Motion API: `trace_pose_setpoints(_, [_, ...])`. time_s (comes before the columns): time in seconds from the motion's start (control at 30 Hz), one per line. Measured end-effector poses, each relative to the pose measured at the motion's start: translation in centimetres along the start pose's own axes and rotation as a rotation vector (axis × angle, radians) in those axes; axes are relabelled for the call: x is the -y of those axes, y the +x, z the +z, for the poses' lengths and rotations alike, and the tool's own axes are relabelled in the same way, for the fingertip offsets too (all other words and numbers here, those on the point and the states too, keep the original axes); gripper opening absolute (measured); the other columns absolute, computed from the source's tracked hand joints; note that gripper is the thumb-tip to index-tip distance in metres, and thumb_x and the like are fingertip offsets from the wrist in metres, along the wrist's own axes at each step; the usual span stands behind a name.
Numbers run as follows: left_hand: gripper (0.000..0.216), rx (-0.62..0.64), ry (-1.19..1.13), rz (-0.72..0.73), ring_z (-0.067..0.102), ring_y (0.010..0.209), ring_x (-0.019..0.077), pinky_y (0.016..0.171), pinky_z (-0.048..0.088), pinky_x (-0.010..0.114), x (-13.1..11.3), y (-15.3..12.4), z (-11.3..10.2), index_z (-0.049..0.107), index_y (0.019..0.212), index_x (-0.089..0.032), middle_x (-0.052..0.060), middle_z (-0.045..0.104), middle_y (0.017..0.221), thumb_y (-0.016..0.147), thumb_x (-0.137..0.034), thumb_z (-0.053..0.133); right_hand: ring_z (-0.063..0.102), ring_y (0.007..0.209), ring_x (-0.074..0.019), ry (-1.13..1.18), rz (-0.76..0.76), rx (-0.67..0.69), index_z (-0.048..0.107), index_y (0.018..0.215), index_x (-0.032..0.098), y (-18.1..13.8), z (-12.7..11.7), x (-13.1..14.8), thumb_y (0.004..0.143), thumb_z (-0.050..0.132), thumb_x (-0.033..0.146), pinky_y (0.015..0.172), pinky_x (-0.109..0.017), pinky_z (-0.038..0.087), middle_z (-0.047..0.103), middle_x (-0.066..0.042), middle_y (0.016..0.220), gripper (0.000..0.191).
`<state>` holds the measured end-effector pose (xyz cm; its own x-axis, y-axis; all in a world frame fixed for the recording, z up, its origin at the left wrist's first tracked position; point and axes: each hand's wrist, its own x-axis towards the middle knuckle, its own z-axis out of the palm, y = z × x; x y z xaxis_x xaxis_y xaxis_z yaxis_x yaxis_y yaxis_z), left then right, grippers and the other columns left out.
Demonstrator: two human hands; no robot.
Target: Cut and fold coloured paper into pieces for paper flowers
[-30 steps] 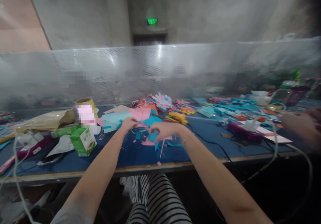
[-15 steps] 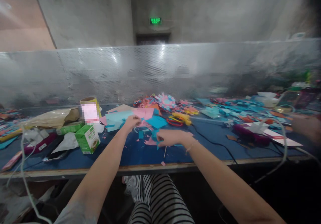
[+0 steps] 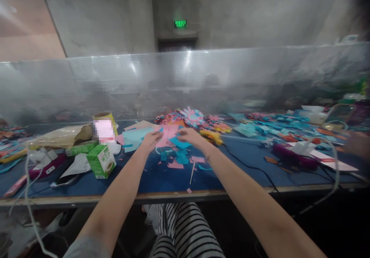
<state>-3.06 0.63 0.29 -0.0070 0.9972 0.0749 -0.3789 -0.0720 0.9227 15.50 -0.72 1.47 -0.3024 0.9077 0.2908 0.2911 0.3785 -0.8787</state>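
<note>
My left hand (image 3: 153, 140) is over the pile of coloured paper, its fingers pinched together on a small blue paper piece (image 3: 161, 129). Across from it, my right hand (image 3: 190, 136) has its fingers curled closed above a blue paper sheet (image 3: 179, 142); what they hold, if anything, is too small to make out. Between the hands lies a pink paper sheet (image 3: 168, 135). Light-blue paper (image 3: 133, 139) sits left of my left hand. Nearer me are a blue paper scrap (image 3: 182, 158), a pink scrap (image 3: 175, 165) and a thin pale stick (image 3: 192, 172).
Behind the hands is a pink-and-blue paper flower (image 3: 193, 116). A yellow glue gun (image 3: 211, 136) trails a black cord. Left stand a green box (image 3: 101, 161) and a yellow roll (image 3: 113, 125). Purple power strips (image 3: 295, 156) lie at both sides. A co-worker's blurred hand (image 3: 357, 144) shows far right.
My right hand has moved up and away from me, off the blue scraps, to beside my left hand. The left hand stays nearly in place, pinching.
</note>
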Motion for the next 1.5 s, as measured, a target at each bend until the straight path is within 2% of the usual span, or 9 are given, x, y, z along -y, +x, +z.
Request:
trace_pose_setpoints(0.1, [0.012,0.029,-0.004,-0.028,0.057,0.064,0.0089,0.075,0.046,0.023,-0.3,-0.5,0.4,0.061,0.059,-0.01,0.004,0.062,0.062,0.052,-0.008,0.071,0.051,0.053,-0.0091,0.181,0.016,-0.08,0.061,0.067,0.013,1.1,0.6,-1.2,0.059,0.06,0.021,0.057,-0.024,0.044,0.055,0.001,0.057,0.011])
trace_pose_setpoints(0.3, [0.017,0.248,-0.021,-0.112,0.062,0.074,0.0154,0.075,0.048,0.031,-0.3,-1.8,1.5,0.059,0.07,-0.011,0.008,0.065,0.082,0.058,-0.013,0.07,0.053,0.054,-0.0079,0.346,0.083,-0.119,0.063,0.066,0.011,0.3,1.8,-1.3,0.059,0.06,0.019,0.06,-0.024,0.046,0.059,0.0,0.059,0.011])
trace_pose_setpoints(0.4, [0.015,0.291,-0.011,-0.14,0.062,0.064,0.0161,0.072,0.049,0.034,0.0,-1.9,1.7,0.057,0.069,-0.01,0.007,0.065,0.073,0.059,-0.011,0.069,0.055,0.058,-0.0091,0.278,0.076,-0.141,0.064,0.067,0.011,-0.1,1.8,-0.8,0.061,0.059,0.017,0.062,-0.024,0.047,0.062,-0.001,0.062,0.01])
trace_pose_setpoints(0.53, [0.01,0.306,-0.01,-0.167,0.063,0.063,0.017,0.075,0.049,0.036,0.2,-2.1,1.9,0.056,0.067,-0.009,0.006,0.064,0.065,0.062,-0.007,0.065,0.057,0.057,-0.0107,0.041,0.022,-0.192,0.065,0.072,0.012,0.0,1.8,-0.6,0.064,0.057,0.014,0.06,-0.024,0.046,0.064,-0.002,0.064,0.011])
trace_pose_setpoints(0.63, [0.009,0.292,-0.01,-0.188,0.063,0.062,0.0172,0.078,0.048,0.038,0.2,-2.2,2.1,0.055,0.066,-0.009,0.006,0.064,0.061,0.064,-0.005,0.062,0.057,0.056,-0.0118,-0.124,-0.056,-0.234,0.065,0.072,0.013,0.2,1.8,-1.0,0.065,0.058,0.013,0.06,-0.025,0.046,0.064,-0.002,0.064,0.011])
trace_pose_setpoints(0.87, [0.009,0.229,-0.05,-0.236,0.064,0.066,0.0169,0.084,0.046,0.036,-0.2,-2.5,2.5,0.054,0.064,-0.009,0.007,0.064,0.062,0.069,-0.001,0.054,0.056,0.067,-0.0124,-0.439,-0.416,-0.332,0.064,0.067,0.015,0.5,1.8,-2.0,0.066,0.059,0.01,0.064,-0.024,0.043,0.063,-0.003,0.069,0.007])
trace_pose_setpoints(1.07, [0.016,0.14,-0.091,-0.278,0.063,0.065,0.0143,0.083,0.047,0.032,-0.6,-2.8,2.9,0.055,0.063,-0.009,0.006,0.063,0.061,0.073,0.0,0.048,0.055,0.068,-0.0117,-0.577,-0.622,-0.289,0.064,0.067,0.014,0.5,1.8,-2.2,0.073,0.054,0.012,0.065,-0.023,0.043,0.06,-0.004,0.069,0.012])
trace_pose_setpoints(1.3, [0.01,0.105,-0.112,-0.324,0.063,0.066,0.0144,0.079,0.049,0.029,-0.8,-2.6,2.8,0.056,0.068,-0.008,0.007,0.062,0.062,0.074,-0.004,0.049,0.057,0.077,-0.013,-0.657,-0.747,-0.145,0.065,0.083,0.013,0.3,1.1,-2.9,0.076,0.046,0.004,0.072,-0.026,0.046,0.062,-0.007,0.082,0.022])
trace_pose_setpoints(1.5, [0.008,0.079,-0.124,-0.307,0.063,0.066,0.0139,0.08,0.049,0.031,-0.9,-2.8,2.9,0.055,0.068,-0.009,0.006,0.061,0.061,0.073,-0.003,0.051,0.056,0.078,-0.0136,-0.626,-0.783,-0.154,0.062,0.081,0.014,0.0,1.1,-2.8,0.077,0.043,0.006,0.073,-0.028,0.046,0.06,-0.007,0.081,0.02])
